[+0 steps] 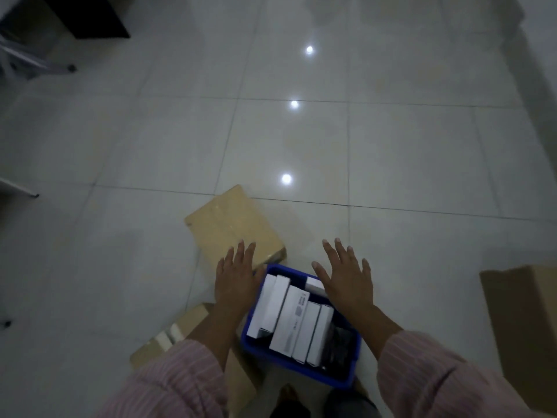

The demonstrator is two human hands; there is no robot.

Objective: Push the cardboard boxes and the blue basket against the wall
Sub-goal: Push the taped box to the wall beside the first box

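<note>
A blue basket (340, 378) full of several white boxes sits on the tiled floor right below me. My left hand (238, 276) hovers flat and open over its left rim, fingers spread. My right hand (346, 276) is spread open over its right rim. A closed cardboard box (229, 224) lies just beyond the basket, partly under my left fingertips. A second cardboard box (177, 336) lies at lower left, half hidden by my left arm. A third cardboard box (524, 327) stands at the right edge.
Glossy tiles stretch ahead with three light reflections (294, 104). The wall base (539, 95) runs along the upper right. A dark cabinet (90, 16) and metal legs with casters (70, 67) stand at the upper left.
</note>
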